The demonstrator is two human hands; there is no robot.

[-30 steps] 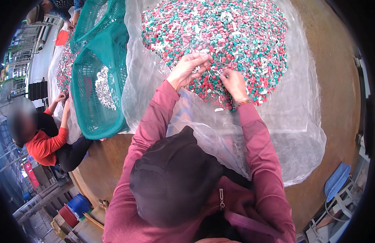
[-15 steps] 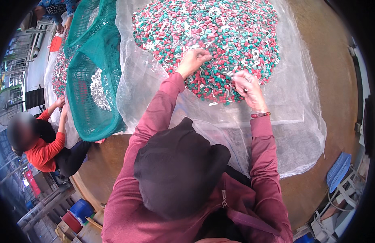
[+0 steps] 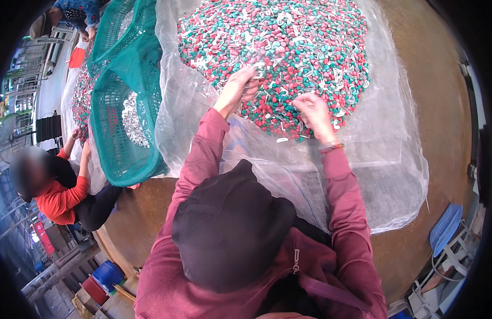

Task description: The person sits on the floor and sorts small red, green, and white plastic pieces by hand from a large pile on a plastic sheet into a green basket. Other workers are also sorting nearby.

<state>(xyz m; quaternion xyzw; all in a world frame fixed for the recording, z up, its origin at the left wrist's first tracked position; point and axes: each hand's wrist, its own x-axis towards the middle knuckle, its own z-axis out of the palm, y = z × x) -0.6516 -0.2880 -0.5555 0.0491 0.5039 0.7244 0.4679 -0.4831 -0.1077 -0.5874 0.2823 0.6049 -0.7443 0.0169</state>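
Note:
A wide heap of small red, green and white pieces is spread on a translucent white mesh sheet; some white ones look like narrow loops. My left hand is over the heap's near left part, its fingers curled around what look like small white loop pieces. To its right, my right hand hovers low at the heap's near edge with fingertips drawn together. It is slightly blurred, and anything between those fingers is too small to make out. One loose white piece lies on the sheet just in front of the heap.
Left of the sheet stand green mesh-lined baskets containing white pieces. Beyond them, a person in an orange top and another in a blue patterned sleeve are at a second heap. A blue plastic seat stands at right.
My left hand has drawn back toward me and slightly left, and white pieces now show at its fingers. My right hand has shifted left, closer to the other hand.

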